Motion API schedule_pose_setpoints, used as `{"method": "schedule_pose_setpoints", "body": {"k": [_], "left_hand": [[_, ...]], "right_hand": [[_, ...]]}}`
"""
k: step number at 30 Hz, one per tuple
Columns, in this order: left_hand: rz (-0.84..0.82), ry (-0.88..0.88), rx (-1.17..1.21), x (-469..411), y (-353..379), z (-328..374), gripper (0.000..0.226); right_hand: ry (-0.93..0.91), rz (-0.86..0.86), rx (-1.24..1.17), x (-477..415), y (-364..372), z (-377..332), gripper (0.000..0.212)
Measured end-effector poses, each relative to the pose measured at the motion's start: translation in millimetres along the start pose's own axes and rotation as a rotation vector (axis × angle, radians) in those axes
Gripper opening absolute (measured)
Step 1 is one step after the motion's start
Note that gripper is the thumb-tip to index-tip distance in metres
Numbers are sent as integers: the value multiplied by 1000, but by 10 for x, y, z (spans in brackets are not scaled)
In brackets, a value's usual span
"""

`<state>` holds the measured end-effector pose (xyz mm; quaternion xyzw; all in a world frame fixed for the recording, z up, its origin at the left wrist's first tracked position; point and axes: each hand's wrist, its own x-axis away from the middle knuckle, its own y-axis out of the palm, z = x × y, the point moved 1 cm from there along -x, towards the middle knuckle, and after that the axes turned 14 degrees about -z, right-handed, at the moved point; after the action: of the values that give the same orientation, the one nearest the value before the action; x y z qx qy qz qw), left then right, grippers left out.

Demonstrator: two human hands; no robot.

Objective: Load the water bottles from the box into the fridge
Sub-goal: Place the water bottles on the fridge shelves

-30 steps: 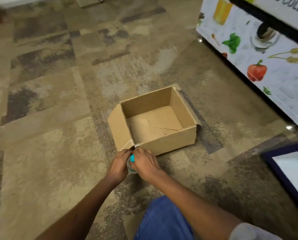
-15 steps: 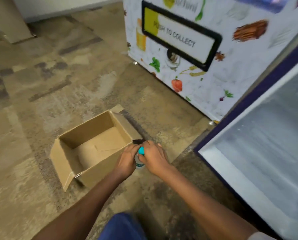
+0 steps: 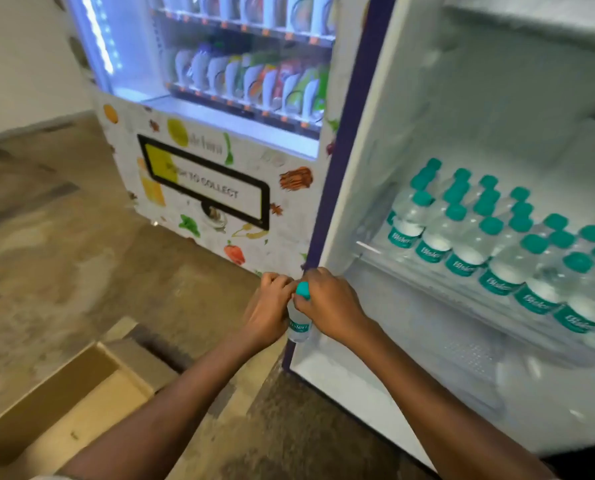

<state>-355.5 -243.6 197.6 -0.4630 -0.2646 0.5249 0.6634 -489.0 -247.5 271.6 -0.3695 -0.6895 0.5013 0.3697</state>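
Lying at lower left, the cardboard box (image 3: 64, 403) is sitting open on the floor (image 3: 64, 254), vending machine (image 3: 220, 174) standing behind. Left hand (image 3: 268, 306) is gripping the water bottle (image 3: 299, 328), fingers curled round its body; right hand (image 3: 330, 306) is gripping its top by the teal cap (image 3: 303, 289), just at the open fridge (image 3: 462, 98) edge. Rows of stocked bottles (image 3: 497, 251) are standing inside at right

The fridge shelf (image 3: 438, 289) is filled to its front edge by rows of bottles (image 3: 469, 256); free room is found above their caps and in the lower compartment (image 3: 355, 379) beneath.
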Motion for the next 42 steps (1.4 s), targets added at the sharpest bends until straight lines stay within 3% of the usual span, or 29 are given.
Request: {"method": "schedule_pose_setpoints", "body": {"k": [6, 10, 15, 22, 29, 35, 42], "left_hand": [[66, 155, -26, -533, -442, 811, 53], [110, 217, 40, -778, -662, 1253, 55], [158, 311, 109, -1052, -863, 1678, 41], [192, 351, 47, -1573, -1117, 2164, 46], [25, 441, -19, -2303, -1091, 2578, 51], [-49, 480, 111, -2579, -1176, 2891, 56], [-227, 471, 238, -2817, -1110, 3104, 62]], "right_hand": [[114, 133, -72, 271, -781, 476, 37], [167, 207, -77, 409, -1225, 733, 38], [191, 267, -125, 529, -1689, 985, 32], [223, 419, -156, 653, -2247, 1321, 27], [347, 479, -158, 644, -2652, 1834, 30], [383, 517, -247, 672, -2851, 2217, 30], [452, 531, -189, 637, -2983, 2498, 31]]}}
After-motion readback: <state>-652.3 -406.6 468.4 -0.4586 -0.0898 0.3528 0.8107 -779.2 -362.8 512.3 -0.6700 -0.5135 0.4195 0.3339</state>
